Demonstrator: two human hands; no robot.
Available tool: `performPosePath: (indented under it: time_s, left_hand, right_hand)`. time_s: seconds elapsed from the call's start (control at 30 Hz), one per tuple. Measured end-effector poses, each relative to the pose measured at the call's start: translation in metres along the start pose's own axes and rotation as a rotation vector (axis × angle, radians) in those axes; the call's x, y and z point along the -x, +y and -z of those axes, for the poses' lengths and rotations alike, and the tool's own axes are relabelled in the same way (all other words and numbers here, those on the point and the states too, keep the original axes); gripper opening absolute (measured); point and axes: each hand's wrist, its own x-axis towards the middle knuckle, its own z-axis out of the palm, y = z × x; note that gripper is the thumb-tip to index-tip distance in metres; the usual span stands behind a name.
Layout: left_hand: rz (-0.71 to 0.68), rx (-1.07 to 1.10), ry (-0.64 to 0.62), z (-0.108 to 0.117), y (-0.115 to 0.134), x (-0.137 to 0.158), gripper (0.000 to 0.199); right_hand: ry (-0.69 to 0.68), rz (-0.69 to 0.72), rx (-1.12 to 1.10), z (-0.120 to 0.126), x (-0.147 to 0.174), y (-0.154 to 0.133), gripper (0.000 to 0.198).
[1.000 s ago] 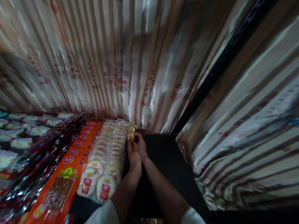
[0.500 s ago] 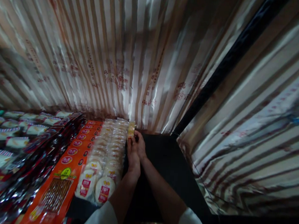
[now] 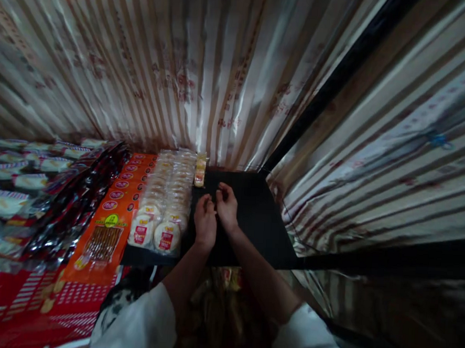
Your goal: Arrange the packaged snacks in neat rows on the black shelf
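Note:
My left hand (image 3: 205, 222) is above the black shelf (image 3: 247, 248), to the right of two rows of clear-wrapped round white cakes (image 3: 168, 235). Its fingers are loosely bent, and I see nothing in them. Close beside it, my right hand (image 3: 227, 206) is also empty, with a gap between its curled thumb and fingers. Beyond my hands, a short row of small yellow packets (image 3: 199, 177) stands at the back of the shelf, against the cakes' right side. Neither hand touches the packets.
Left of the cakes lie orange snack packs (image 3: 103, 234), dark shiny packets (image 3: 72, 211) and white-wrapped packets (image 3: 31, 181). A red perforated basket (image 3: 75, 301) stands below, front left. A black post (image 3: 324, 85) slants up before a striped curtain (image 3: 206, 88).
Both hands have let go of the yellow packets and drawn back toward me, moving slightly apart. The view has tilted downward, bringing the red basket into sight.

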Motion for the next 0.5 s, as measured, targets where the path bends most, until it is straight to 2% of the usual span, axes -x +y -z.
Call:
performPosePath:
  time_s: [0.13,0.27,0.37,0.5]
  left_hand:
    - [-0.095,-0.143,-0.216,0.04,-0.016,0.068,0.021]
    - [-0.054,-0.423,-0.24,0.089,-0.055,0.119,0.022]
    - [-0.065,-0.697,-0.183,0.117,-0.085,0.132,0.03]
    - [-0.088,-0.866,-0.241,0.131,-0.102,0.131,0.041]
  right_hand:
    - [-0.076,-0.064,-0.095,0.044,0.075,-0.006,0.03]
    - [-0.199,-0.128,0.143,0.078,0.149,-0.002,0.026]
    - [-0.281,-0.103,0.369,0.088,0.18,0.001,0.022]
    - [-0.386,-0.097,0.501,0.084,0.199,0.004,0.024]
